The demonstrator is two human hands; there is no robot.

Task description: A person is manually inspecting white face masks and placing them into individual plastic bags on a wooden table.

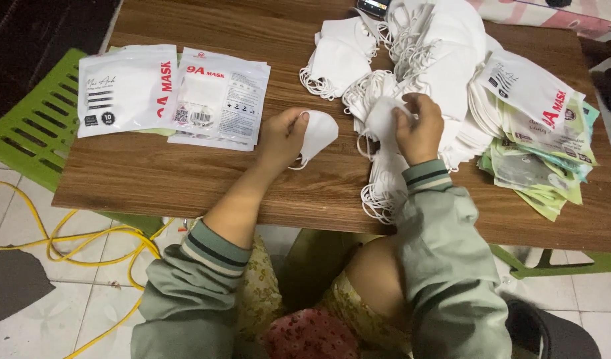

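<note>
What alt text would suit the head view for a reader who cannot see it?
At a brown wooden table, the left hand holds a folded white face mask while the right hand grips another from a loose white mask heap. Sealed white mask packets lie left; a green-and-white packet stack lies right.

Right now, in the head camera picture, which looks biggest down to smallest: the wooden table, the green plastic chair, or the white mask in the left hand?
1. Wooden table, by far.
2. Green plastic chair, though only part of it shows.
3. White mask in the left hand.
</note>
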